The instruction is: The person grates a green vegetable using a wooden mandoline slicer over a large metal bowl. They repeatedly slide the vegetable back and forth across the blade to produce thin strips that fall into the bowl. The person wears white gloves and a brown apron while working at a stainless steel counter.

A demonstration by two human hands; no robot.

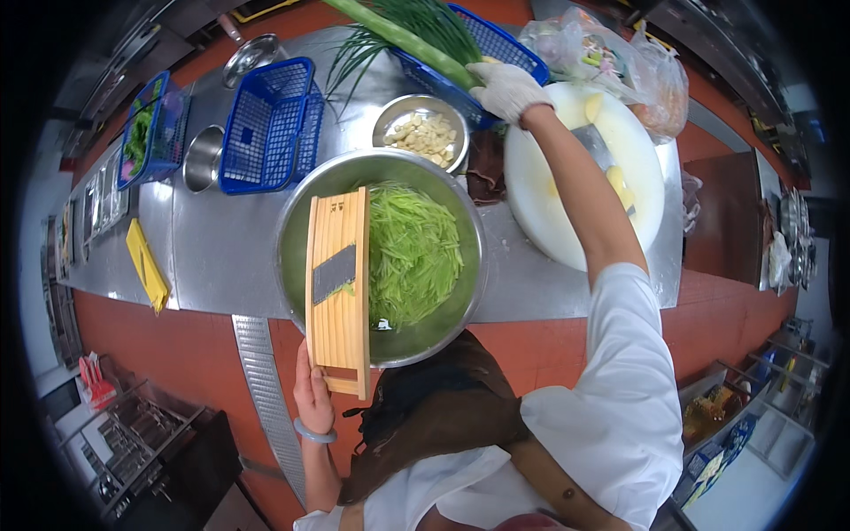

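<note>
My left hand (pixel 312 395) grips the lower end of a wooden mandoline slicer (pixel 337 332), which has a dark metal blade plate. The slicer lies tilted across the left side of a large steel bowl (pixel 473 265). Inside the bowl is a heap of shredded green vegetable (pixel 418 259), partly hidden by the slicer. My right hand (pixel 510 91), in a pale knit glove, is closed around the near end of a long, thick green stalk (pixel 405 41). That stalk extends to the upper left over a blue plastic basket (pixel 425 74) and a bunch of long green leaves (pixel 455 30).
Peeled garlic cloves (pixel 425 136) fill a small steel bowl behind the large one. A cleaver (pixel 593 147) and yellow pieces (pixel 619 184) lie on a round white chopping board (pixel 531 206). Further left are a blue basket (pixel 255 179), a steel pot (pixel 202 159) and a yellow cloth (pixel 146 265).
</note>
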